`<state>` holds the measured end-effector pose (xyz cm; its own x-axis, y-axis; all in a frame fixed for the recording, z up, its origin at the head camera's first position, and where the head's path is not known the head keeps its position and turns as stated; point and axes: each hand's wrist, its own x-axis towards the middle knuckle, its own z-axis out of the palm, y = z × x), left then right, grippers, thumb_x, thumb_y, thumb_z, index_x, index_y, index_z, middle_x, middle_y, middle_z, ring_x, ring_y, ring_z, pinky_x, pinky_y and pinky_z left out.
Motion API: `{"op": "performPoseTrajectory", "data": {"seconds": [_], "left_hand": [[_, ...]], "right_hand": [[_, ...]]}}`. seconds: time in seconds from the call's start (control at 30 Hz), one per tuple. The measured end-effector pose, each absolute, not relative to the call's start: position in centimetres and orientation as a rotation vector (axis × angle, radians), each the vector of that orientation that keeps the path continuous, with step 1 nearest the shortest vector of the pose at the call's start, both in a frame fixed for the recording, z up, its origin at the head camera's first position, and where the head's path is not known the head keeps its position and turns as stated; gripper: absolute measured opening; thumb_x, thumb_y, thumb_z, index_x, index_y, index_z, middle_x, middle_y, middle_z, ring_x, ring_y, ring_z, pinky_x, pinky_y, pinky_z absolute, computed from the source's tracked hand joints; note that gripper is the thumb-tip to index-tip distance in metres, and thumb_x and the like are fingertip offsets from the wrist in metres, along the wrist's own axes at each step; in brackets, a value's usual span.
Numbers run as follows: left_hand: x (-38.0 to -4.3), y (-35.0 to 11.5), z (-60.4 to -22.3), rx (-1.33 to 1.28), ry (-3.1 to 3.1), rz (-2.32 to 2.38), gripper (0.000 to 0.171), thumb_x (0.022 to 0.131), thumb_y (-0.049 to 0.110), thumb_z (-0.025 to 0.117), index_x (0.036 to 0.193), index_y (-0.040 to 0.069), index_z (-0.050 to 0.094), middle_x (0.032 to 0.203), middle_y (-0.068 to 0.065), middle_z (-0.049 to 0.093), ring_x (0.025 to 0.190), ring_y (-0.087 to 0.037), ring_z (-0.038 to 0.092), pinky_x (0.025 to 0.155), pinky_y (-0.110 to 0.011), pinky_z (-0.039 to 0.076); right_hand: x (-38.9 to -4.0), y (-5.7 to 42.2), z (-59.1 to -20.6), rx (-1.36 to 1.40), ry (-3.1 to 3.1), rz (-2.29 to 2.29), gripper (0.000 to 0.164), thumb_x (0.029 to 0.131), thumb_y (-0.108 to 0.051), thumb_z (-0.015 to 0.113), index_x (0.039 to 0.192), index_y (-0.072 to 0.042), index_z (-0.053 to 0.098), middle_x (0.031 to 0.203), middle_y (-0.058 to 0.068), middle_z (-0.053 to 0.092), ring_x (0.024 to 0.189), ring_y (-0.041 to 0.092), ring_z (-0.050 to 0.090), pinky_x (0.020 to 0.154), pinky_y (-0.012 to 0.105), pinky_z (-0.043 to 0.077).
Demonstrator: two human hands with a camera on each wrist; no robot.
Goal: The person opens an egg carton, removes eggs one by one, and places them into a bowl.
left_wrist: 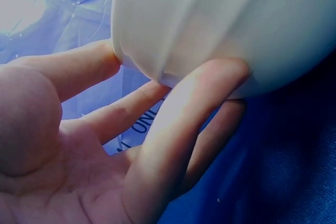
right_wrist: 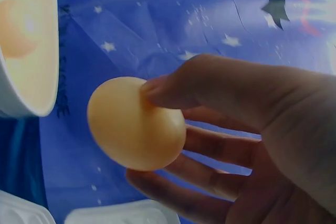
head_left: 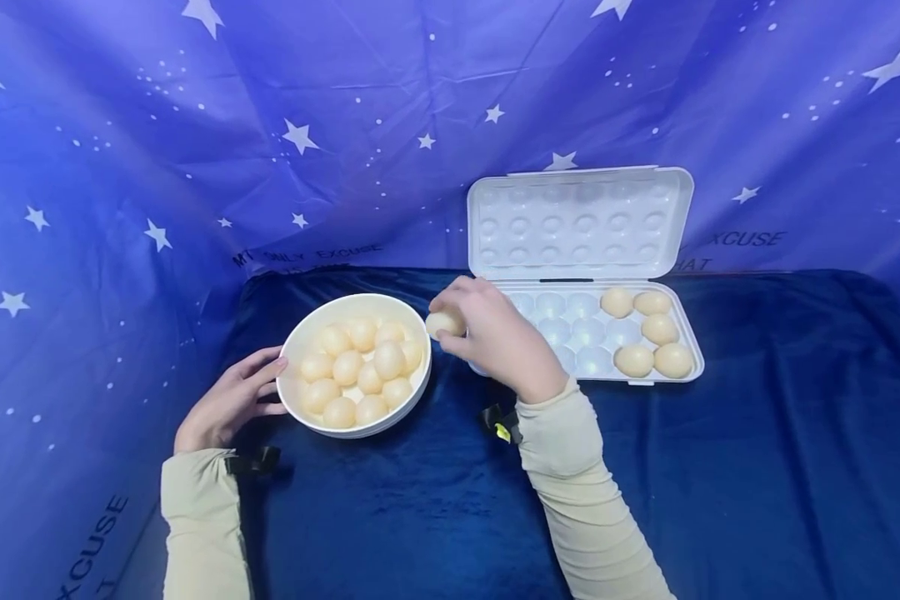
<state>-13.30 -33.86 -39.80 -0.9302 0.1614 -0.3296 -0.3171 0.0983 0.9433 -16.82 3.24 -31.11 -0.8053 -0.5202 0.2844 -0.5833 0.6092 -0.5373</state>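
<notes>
A white bowl (head_left: 354, 307) filled with several pale eggs (head_left: 347, 367) is at the left in the head view. At its left side, my left hand (head_left: 228, 400) holds it, thumb at the rim and fingers against the ribbed outer wall (left_wrist: 210, 19). Between the bowl and an open white egg box (head_left: 633, 382), my right hand (head_left: 491, 337) pinches one egg (right_wrist: 134, 124) with thumb and fingers. Several eggs (head_left: 658, 329) fill pockets at the box's right end. The hand partly hides the box's left end.
The box's dimpled lid (head_left: 581, 225) stands raised at the back. Behind everything hangs a purple-blue curtain (head_left: 375, 167) with white stars. Dark blue cloth (head_left: 420, 517) covers the table.
</notes>
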Motion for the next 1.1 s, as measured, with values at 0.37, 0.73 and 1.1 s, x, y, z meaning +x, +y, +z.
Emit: {"op": "performPoseTrajectory", "data": {"seconds": [0.37, 0.73, 1.1], "left_hand": [[-13.3, -33.7, -39.9, -0.166, 2.051, 1.874, 0.046, 0.105, 0.029, 0.05, 0.143, 0.007, 0.035, 0.107, 0.012, 0.065, 0.096, -0.006, 0.067, 0.078, -0.034, 0.06], [-13.3, -33.7, -39.8, -0.164, 2.046, 1.883, 0.039, 0.106, 0.027, 0.05, 0.14, 0.011, 0.039, 0.106, 0.012, 0.066, 0.095, -0.006, 0.067, 0.077, -0.034, 0.06], [-13.3, -33.7, -39.7, -0.163, 2.034, 1.891, 0.033, 0.106, 0.027, 0.05, 0.136, 0.014, 0.042, 0.105, 0.012, 0.066, 0.095, -0.006, 0.067, 0.076, -0.033, 0.06]], "right_hand": [[-15.9, -0.7, -33.1, 1.107, -2.673, 0.849, 0.024, 0.088, -0.011, 0.072, 0.111, -0.004, 0.07, 0.111, 0.007, 0.066, 0.104, 0.024, 0.056, 0.094, 0.036, 0.049], [-15.0, -4.1, -34.9, 1.261, -2.625, 0.749, 0.024, 0.091, -0.012, 0.067, 0.115, -0.008, 0.068, 0.118, 0.005, 0.064, 0.114, 0.02, 0.055, 0.101, 0.029, 0.046], [-14.8, -6.0, -37.4, 1.368, -2.58, 0.562, 0.018, 0.096, -0.014, 0.065, 0.113, -0.012, 0.069, 0.115, 0.001, 0.065, 0.111, 0.017, 0.057, 0.102, 0.025, 0.044]]}}
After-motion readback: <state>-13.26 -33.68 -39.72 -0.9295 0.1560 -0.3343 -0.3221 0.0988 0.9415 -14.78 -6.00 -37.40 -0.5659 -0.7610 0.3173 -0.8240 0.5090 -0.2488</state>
